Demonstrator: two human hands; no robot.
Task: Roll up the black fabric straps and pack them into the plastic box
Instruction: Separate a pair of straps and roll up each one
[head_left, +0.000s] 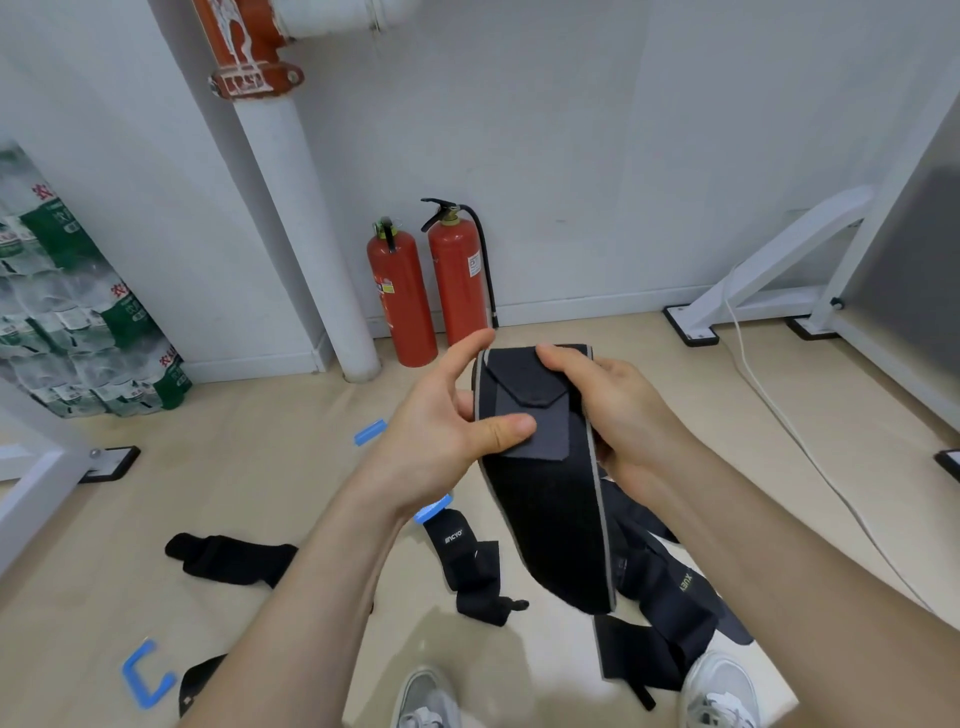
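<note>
Progress looks early: one wide black fabric strap with grey edging (550, 519) is held in the air above the beige floor (260, 467), its tail hanging unrolled. Left hand (447, 431) pinches it, thumb on the grey hook-and-loop patch (540, 431). Right hand (618, 410) has fingers (553, 356) curled over the top fold. Loose black straps (228, 558) lie on the floor, none rolled. Plastic box not in view (so packing apparently not begun). Around: two red fire extinguishers (402, 296), shrink-wrapped water bottle packs (78, 322), blue plastic clip (143, 675), white cable (779, 415). Nothing seems to block the hands.

Wide black grey-edged strap (545, 499) held aloft, tail hanging; other black straps (478, 566) strewn on floor.
</note>
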